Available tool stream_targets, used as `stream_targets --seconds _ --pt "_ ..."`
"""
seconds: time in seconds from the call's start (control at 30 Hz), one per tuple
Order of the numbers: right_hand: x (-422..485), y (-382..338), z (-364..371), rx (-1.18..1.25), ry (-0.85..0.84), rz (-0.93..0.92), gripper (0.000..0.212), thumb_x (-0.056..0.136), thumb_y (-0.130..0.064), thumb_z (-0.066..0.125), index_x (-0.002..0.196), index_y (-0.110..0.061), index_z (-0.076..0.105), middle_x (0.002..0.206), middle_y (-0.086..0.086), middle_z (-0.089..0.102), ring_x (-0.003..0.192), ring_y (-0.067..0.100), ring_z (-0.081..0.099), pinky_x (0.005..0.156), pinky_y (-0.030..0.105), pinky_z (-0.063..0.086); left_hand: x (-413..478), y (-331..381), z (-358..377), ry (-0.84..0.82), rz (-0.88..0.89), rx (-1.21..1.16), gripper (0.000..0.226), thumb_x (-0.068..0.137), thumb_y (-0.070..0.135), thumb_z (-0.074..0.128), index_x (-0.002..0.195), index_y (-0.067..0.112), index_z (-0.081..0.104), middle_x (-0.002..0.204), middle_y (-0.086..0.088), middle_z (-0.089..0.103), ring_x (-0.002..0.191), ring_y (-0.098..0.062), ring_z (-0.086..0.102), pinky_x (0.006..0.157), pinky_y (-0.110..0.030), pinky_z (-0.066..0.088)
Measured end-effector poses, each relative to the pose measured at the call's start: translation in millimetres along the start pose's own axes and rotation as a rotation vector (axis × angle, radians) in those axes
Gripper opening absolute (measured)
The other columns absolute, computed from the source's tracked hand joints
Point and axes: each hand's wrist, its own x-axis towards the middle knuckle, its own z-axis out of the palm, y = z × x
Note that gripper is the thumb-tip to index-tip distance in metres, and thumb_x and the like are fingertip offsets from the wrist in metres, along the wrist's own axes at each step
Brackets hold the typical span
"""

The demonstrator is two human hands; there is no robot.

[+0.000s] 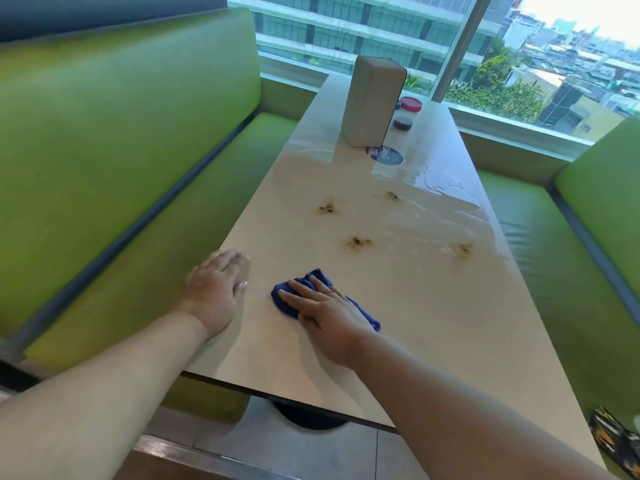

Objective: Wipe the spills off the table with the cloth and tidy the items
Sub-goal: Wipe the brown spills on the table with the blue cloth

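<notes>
A blue cloth [313, 279] lies bunched on the near part of the white table [433, 334]. My right hand [327, 318] presses flat on it with straight fingers. My left hand [216, 287] rests flat on the table's left edge, holding nothing. Beyond the cloth are several brown crumb spills, the closest [357, 242] mid-table, others at the left [326, 208] and right [463, 250]. A wet sheen [446, 202] covers the far right half of the table.
A tall beige box [372, 100] stands at the far end, with a red-lidded jar [406, 114] beside it and a round blue sticker [385, 155] in front. Green bench seats [104, 168] flank both sides. A dark packet [614, 441] lies on the right seat.
</notes>
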Motion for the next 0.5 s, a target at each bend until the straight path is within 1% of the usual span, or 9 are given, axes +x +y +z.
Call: stream_targets --seconds 0.07,0.1,0.2,0.27,0.33,0.4,0.47,0.5 --pt "-10.9 -6.5 5.6 -0.012 -0.010 -0.045 0.047 0.101 -0.026 0.031 0.144 -0.045 0.023 0.155 -0.021 0.013 0.146 0.011 -0.004 0.119 0.036 -0.002 4.3 -3.1 3.3 -0.023 -0.017 -0.012 0.064 0.080 0.037 0.036 0.134 0.006 0.049 0.143 -0.012 0.043 0.135 -0.029 0.034 0.109 -0.039 0.028" --pt "-17.8 -10.8 9.9 -0.014 -0.012 -0.091 0.047 0.101 -0.026 0.032 0.143 -0.046 0.024 0.155 -0.021 0.014 0.145 0.010 -0.004 0.118 0.034 -0.003 4.9 -5.2 5.1 -0.019 -0.014 -0.024 0.064 0.081 0.037 0.036 0.134 0.004 0.048 0.144 -0.013 0.042 0.135 -0.030 0.033 0.110 -0.037 0.027" --pt "-24.3 -16.8 19.3 -0.011 -0.029 -0.194 0.047 0.100 -0.025 0.035 0.142 -0.045 0.028 0.153 -0.022 0.018 0.146 0.009 0.000 0.118 0.033 -0.003 4.3 -8.2 10.4 0.034 0.008 -0.034 0.064 0.082 0.040 0.035 0.129 0.000 0.053 0.138 -0.017 0.048 0.131 -0.033 0.039 0.108 -0.037 0.029" --pt "-9.4 -10.2 14.5 -0.004 -0.021 -0.195 0.047 0.099 -0.024 0.036 0.142 -0.044 0.029 0.153 -0.021 0.021 0.146 0.010 0.003 0.118 0.035 0.002 3.9 -8.3 12.4 0.048 0.017 -0.036 0.067 0.081 0.042 0.031 0.126 -0.002 0.056 0.134 -0.019 0.052 0.128 -0.035 0.044 0.106 -0.038 0.031" --pt "14.0 2.1 4.4 0.014 0.031 -0.118 0.048 0.099 -0.023 0.036 0.142 -0.043 0.030 0.153 -0.019 0.023 0.145 0.010 0.007 0.119 0.039 0.009 4.7 -8.2 12.5 0.052 0.020 -0.044 0.070 0.079 0.043 0.029 0.123 -0.003 0.058 0.131 -0.019 0.054 0.125 -0.035 0.048 0.104 -0.040 0.034" --pt "36.0 15.6 -7.8 0.034 0.077 0.022 0.047 0.100 -0.023 0.033 0.143 -0.042 0.030 0.154 -0.018 0.021 0.145 0.010 0.006 0.118 0.041 0.013 4.9 -8.0 12.7 0.046 0.019 -0.050 0.069 0.079 0.043 0.029 0.123 -0.002 0.058 0.132 -0.019 0.054 0.124 -0.034 0.049 0.103 -0.039 0.035" --pt "47.3 20.0 -11.6 0.006 0.099 0.120 0.046 0.102 -0.024 0.029 0.144 -0.041 0.027 0.155 -0.018 0.017 0.146 0.011 0.004 0.118 0.038 0.009 5.2 -7.1 12.3 0.049 0.024 -0.047 0.068 0.080 0.043 0.029 0.123 -0.001 0.058 0.132 -0.018 0.054 0.124 -0.033 0.049 0.103 -0.037 0.034" --pt "48.1 17.2 -10.9 -0.007 0.100 0.132 0.047 0.102 -0.024 0.029 0.145 -0.041 0.025 0.155 -0.018 0.016 0.146 0.011 0.003 0.119 0.035 0.007 5.4 -6.9 12.1 0.049 0.027 -0.046 0.067 0.080 0.042 0.030 0.123 -0.002 0.058 0.131 -0.018 0.055 0.123 -0.033 0.050 0.103 -0.037 0.035"
